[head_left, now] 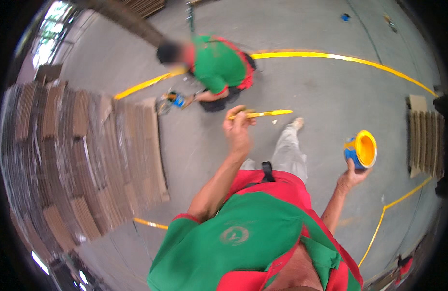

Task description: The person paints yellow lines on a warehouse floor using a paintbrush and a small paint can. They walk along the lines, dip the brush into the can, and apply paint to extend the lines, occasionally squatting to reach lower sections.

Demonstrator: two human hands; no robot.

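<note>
My left hand [238,130] is raised in front of my body, its fingers closed on the handle of a yellow paintbrush [270,114]. The brush lies nearly level, its yellow-coated tip toward the right, above the grey floor. Out to the right, my right hand [351,178] grips a blue paint can [350,148] from below and behind. That can is tilted so its open mouth shows, and yellow paint [366,148] coats the inside. Brush and can are well apart.
A co-worker [219,65] in green and red crouches ahead by a yellow floor line [316,55], holding another blue can [176,99]. Tall stacks of flat cardboard [83,155] stand at left, a smaller stack [423,140] at right. A blue object [345,17] lies far off.
</note>
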